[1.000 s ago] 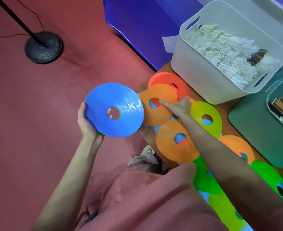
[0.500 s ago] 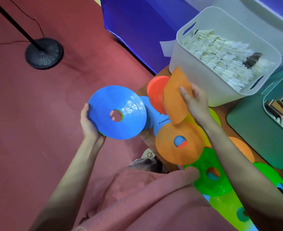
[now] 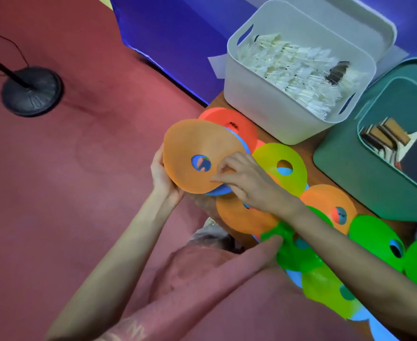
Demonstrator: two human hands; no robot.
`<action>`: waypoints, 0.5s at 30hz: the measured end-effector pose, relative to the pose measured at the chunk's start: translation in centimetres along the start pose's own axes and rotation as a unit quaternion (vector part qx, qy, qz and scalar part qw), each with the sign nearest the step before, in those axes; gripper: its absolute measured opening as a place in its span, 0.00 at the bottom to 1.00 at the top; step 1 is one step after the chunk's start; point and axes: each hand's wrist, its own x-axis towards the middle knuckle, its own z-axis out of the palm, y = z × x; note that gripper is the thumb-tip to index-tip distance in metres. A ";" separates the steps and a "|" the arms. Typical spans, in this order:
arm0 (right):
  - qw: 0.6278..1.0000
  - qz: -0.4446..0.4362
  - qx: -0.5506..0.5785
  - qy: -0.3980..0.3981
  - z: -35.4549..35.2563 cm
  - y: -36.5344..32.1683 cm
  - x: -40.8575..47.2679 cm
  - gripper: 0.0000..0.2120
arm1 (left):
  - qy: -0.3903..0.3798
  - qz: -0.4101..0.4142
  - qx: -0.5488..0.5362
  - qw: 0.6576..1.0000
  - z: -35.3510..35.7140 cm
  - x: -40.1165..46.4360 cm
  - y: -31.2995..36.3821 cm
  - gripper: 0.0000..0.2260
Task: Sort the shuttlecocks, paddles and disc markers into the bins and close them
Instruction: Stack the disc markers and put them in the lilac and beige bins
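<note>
Two hands meet on one small stack of disc markers, held out past the desk edge over the red floor. My left hand [image 3: 164, 175] cups the stack from its far rim, grip curled round the edge so the pieces cannot slide apart. My right hand [image 3: 242, 178] has its fingertips pinched on the near rim of the orange disc [image 3: 200, 148], which lies on top of the blue disc [image 3: 218, 191]; I judge it is seating that one squarely so the holes line up and the pile can be carried as a unit.

In the stack I can count two markers for certain, orange over blue; a hint of another colour shows through the hole, but I cannot tell what it is.

On the desk [image 3: 308, 146] the loose markers overlap in a row along the edge, within easy reach: at least two red-orange, two orange, one yellow-green disc [image 3: 280, 166], three or four green, and several blue ones mostly buried, so the count is rough.

Beyond them stand two open bins: the white bin [image 3: 259, 104] heaped with shuttlecocks [image 3: 293, 70], too many to count, and the green bin [image 3: 350, 163] holding paddles [image 3: 384, 136], at least three. Neither is closed, and I see no bin holding markers.
</note>
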 end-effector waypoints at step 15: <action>0.789 0.459 0.359 0.193 1.2 3.3 -1.8 0.41 | -0.066 -0.008 0.029 0.997 1.1 0.6 -2.0 0.14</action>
